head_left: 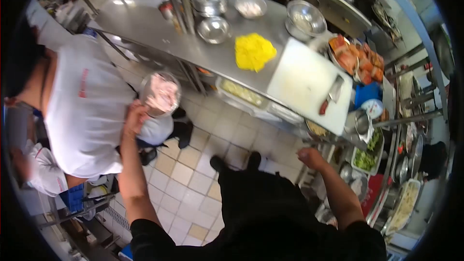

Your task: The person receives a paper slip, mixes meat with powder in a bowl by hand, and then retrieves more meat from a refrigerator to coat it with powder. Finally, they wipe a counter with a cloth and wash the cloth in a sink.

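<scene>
My left hand [137, 118] grips the rim of a round bowl [176, 108] out over the floor, beside a person in a white top. Pale pink pieces that look like raw meat [162, 92] lie in the bowl. My right hand [311, 158] hangs in front of the counter with its fingers curled in, and nothing shows in it. Nearest to it is a white cutting board [295, 75], where a cleaver [333, 91] with a reddish-brown handle lies. Left of the board sits a crumpled yellow cloth [254, 52].
The person [89, 106] stands close on my left. Metal bowls [214, 30] stand along the steel counter [145, 24]. Salmon-coloured pieces [360, 58] are heaped behind the board. At right are a tray of green leaves [366, 157] and a long pale tray [405, 206]. Tiles [182, 173] cover the floor.
</scene>
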The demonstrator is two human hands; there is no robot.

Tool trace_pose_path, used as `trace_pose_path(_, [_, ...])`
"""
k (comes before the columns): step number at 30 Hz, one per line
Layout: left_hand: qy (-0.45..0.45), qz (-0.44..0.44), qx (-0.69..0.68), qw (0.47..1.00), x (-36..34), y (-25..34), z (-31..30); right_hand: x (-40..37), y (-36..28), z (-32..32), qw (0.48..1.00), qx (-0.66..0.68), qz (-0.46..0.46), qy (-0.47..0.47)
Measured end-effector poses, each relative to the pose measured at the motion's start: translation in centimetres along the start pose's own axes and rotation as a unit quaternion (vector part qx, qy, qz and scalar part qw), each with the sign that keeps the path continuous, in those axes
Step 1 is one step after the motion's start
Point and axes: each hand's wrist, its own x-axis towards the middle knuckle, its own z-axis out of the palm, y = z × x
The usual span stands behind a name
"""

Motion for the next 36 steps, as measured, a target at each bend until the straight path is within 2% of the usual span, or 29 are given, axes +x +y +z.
trace_pose_path(2, [-0.024,-0.005,0.023,0.999,0.0,1.5,0.4,1.8,-1.0,-0.5,0.993,0.070,0.079,-0.046])
trace_pose_path(5, [-0.001,-0.023,0.059,0.998,0.7,2.1,-0.4,5.7,2.2,1.5,0.995,0.039,0.067,-0.057])
trace_pose_path(7, [0.018,-0.033,0.058,0.998,0.6,2.0,-0.8,9.3,5.0,3.7,0.999,0.019,0.033,0.000])
trace_pose_path(9, [0.046,-0.019,0.067,0.996,0.6,1.8,-0.9,12.6,5.7,4.8,0.994,-0.004,0.071,0.089])
trace_pose_path(10, [0.053,-0.024,0.066,0.996,0.3,1.7,-0.5,14.6,6.4,5.1,0.994,-0.004,0.070,0.081])
trace_pose_path(12, [0.051,-0.028,0.070,0.996,-0.4,0.6,-0.1,18.6,8.3,6.0,0.980,-0.022,0.089,0.177])
trace_pose_path(13, [0.066,-0.030,0.074,0.995,-0.6,-0.9,-0.9,20.6,9.6,6.7,0.981,-0.025,0.087,0.172])
trace_pose_path(16, [0.077,-0.051,0.092,0.991,-2.7,-5.6,0.2,25.8,13.5,8.6,0.908,-0.163,0.292,0.251])
trace_pose_path(19, [0.090,-0.081,0.045,0.992,-4.8,-12.6,1.8,30.7,16.7,8.5,0.934,-0.079,0.246,0.246])
trace_pose_path(22, [0.104,-0.128,-0.002,0.986,-6.3,-21.0,3.3,33.9,17.1,8.4,0.952,-0.019,0.207,0.223])
trace_pose_path(26, [0.104,-0.196,-0.041,0.974,-8.1,-32.3,6.9,35.9,13.6,10.8,0.946,-0.056,0.175,0.269])
trace_pose_path(29, [0.099,-0.252,-0.086,0.959,-8.4,-36.2,13.0,36.3,11.5,12.3,0.929,-0.087,0.152,0.325])
trace_pose_path(30, [0.089,-0.264,-0.090,0.956,-8.4,-37.7,14.4,36.3,11.4,11.5,0.930,-0.087,0.150,0.323])
trace_pose_path(32, [0.098,-0.287,-0.088,0.949,-7.7,-39.6,17.9,35.7,12.5,9.5,0.968,-0.151,0.171,0.104])
trace_pose_path(34, [0.081,-0.288,-0.087,0.950,-6.7,-41.8,20.3,35.4,14.5,10.0,0.972,-0.152,0.151,0.102])
trace_pose_path(36, [0.092,-0.292,-0.082,0.949,-4.8,-41.4,22.9,35.0,17.3,10.6,0.974,-0.152,0.131,0.102])
